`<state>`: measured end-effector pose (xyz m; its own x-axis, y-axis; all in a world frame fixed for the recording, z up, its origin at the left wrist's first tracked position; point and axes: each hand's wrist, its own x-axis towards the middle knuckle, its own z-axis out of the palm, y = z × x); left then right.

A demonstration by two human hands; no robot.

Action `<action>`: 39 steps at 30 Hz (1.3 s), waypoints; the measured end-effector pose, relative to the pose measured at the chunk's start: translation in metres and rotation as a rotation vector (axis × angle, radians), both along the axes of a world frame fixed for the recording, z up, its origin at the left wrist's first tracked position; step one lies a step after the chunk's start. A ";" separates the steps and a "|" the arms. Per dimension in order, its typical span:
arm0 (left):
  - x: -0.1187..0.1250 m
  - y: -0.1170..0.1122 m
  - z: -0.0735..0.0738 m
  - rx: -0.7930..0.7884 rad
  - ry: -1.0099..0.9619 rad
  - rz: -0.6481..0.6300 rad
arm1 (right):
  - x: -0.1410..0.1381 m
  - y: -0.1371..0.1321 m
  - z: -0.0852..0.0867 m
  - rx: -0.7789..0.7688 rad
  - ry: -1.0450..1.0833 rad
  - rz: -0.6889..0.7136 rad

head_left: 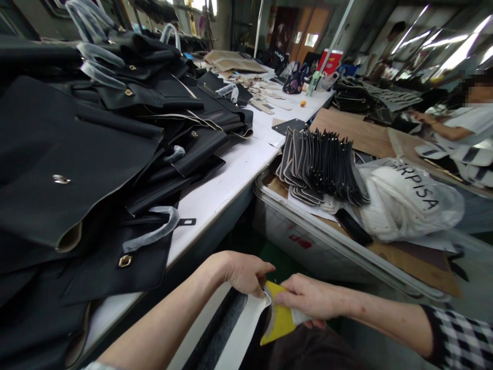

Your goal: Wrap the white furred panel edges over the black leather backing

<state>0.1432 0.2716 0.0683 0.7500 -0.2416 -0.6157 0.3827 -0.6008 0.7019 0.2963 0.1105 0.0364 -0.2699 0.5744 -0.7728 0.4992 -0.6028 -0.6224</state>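
In the lower middle, my left hand (pixel 244 273) is closed at the upper end of a long black piece with white borders (pixel 242 334), its fingers bent over the edge. Beside it my right hand (pixel 314 295) grips a flat yellow piece (pixel 283 321) with a greyish curved edge, thumb on top. Something small and whitish (pixel 298 316) shows under the right fingers. The yellow piece meets the white border close to my left fingertips; whether it lies inside or against it I cannot tell.
Black bag parts (pixel 96 133) with wrapped handles are heaped on the white table (pixel 208 200) to the left. At right, a plastic bin (pixel 304 246) carries a row of black flaps (pixel 323 159) and a clear bag of white parts (pixel 408 200). Another person (pixel 458 123) works at far right.
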 end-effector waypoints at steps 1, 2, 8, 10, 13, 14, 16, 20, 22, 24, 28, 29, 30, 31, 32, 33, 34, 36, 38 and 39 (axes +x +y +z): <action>0.001 0.000 0.000 0.006 -0.010 -0.004 | -0.001 -0.001 0.000 -0.002 -0.001 -0.013; 0.001 0.000 0.000 0.009 -0.021 -0.008 | -0.001 -0.002 0.000 -0.005 -0.004 -0.028; 0.006 -0.002 -0.001 0.014 -0.068 -0.037 | -0.004 -0.009 0.001 -0.082 -0.009 -0.115; 0.008 -0.002 0.000 0.015 -0.076 -0.041 | -0.004 -0.009 0.003 -0.099 0.008 -0.130; 0.010 -0.002 0.002 0.013 -0.083 -0.045 | -0.006 -0.008 0.008 -0.124 0.016 -0.159; 0.011 -0.002 0.003 0.013 -0.086 -0.046 | -0.007 -0.009 0.010 -0.133 0.013 -0.171; 0.013 -0.002 0.003 0.012 -0.091 -0.053 | -0.009 -0.010 0.010 -0.151 0.007 -0.194; 0.017 -0.002 0.003 0.018 -0.102 -0.073 | -0.011 -0.017 0.006 -0.159 -0.003 -0.248; 0.018 -0.002 0.002 0.023 -0.113 -0.078 | -0.012 -0.021 0.004 -0.160 -0.002 -0.283; 0.019 -0.003 0.001 0.026 -0.124 -0.079 | -0.014 -0.023 0.004 -0.159 0.003 -0.311; 0.021 -0.002 0.001 0.026 -0.138 -0.075 | -0.018 -0.026 0.006 -0.141 0.003 -0.352; 0.021 -0.002 0.001 0.024 -0.140 -0.075 | -0.019 -0.027 0.006 -0.139 -0.001 -0.364; 0.022 -0.002 0.000 0.023 -0.142 -0.075 | -0.020 -0.027 0.007 -0.142 -0.009 -0.379; 0.023 -0.002 0.000 0.022 -0.145 -0.077 | -0.021 -0.027 0.007 -0.148 -0.016 -0.394; 0.023 -0.001 -0.002 0.021 -0.150 -0.080 | -0.022 -0.027 0.007 -0.155 -0.019 -0.407; 0.024 -0.001 -0.004 0.020 -0.158 -0.084 | -0.023 -0.026 0.008 -0.161 -0.020 -0.419; 0.024 -0.001 -0.006 0.020 -0.166 -0.089 | -0.025 -0.026 0.008 -0.167 -0.017 -0.426; 0.024 -0.001 -0.010 0.017 -0.182 -0.099 | -0.028 -0.026 0.009 -0.170 -0.010 -0.441; 0.024 0.000 -0.013 0.014 -0.189 -0.104 | -0.033 -0.026 0.009 -0.179 -0.019 -0.461; 0.024 0.000 -0.014 0.013 -0.188 -0.102 | -0.035 -0.026 0.008 -0.180 -0.025 -0.477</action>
